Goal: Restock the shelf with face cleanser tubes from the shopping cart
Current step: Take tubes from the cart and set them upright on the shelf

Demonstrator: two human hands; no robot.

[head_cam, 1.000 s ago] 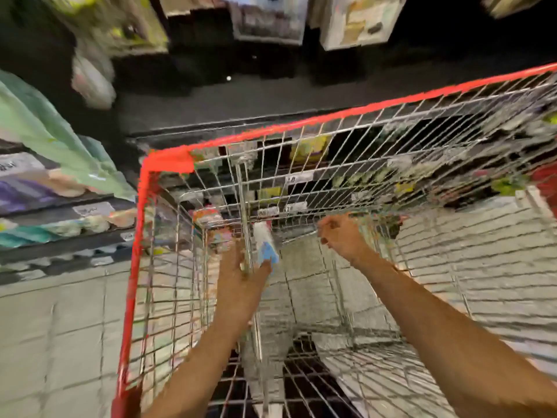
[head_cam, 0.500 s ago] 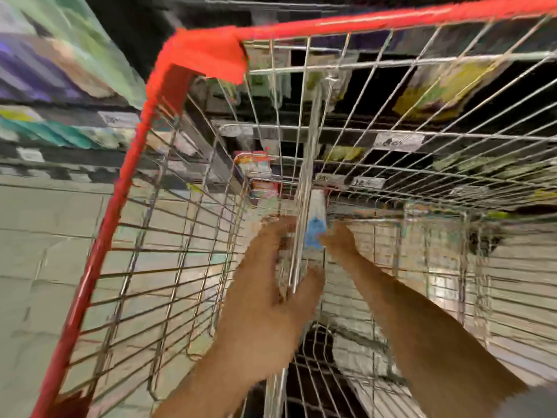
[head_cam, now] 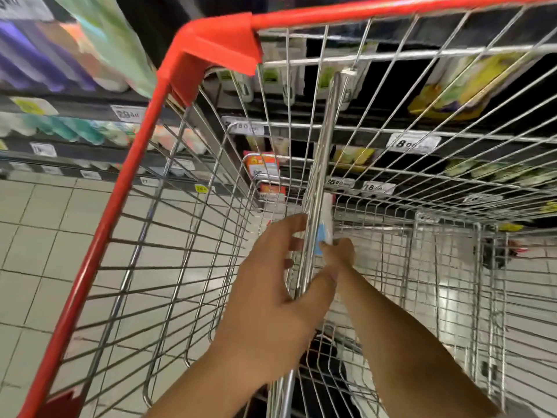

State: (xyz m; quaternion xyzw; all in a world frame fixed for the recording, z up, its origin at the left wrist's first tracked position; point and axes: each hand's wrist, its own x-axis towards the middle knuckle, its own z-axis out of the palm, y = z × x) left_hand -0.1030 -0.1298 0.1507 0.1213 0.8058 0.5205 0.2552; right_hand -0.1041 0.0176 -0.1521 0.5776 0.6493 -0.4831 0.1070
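A store aisle with a tiled floor (head_cam: 45, 236) and price-tagged shelves (head_cam: 407, 137) lies beyond the red-rimmed shopping cart (head_cam: 120, 191). The restock looks barely begun: one white-and-blue face cleanser tube (head_cam: 327, 212) is in the cart's far end, against the wire. The right hand (head_cam: 342, 254) curls at its blue end, touching it; whether the grip has closed I cannot tell. The left hand (head_cam: 271, 297) reaches beside it, fingers spread, holding nothing. Lifting and shelving remain.

Pale floor tiles (head_cam: 45, 236) are seen at the left, below blurred purple and green packages (head_cam: 45, 64). White price tags (head_cam: 413, 143) are fixed in rows, with yellow packets (head_cam: 470, 86) displayed above.
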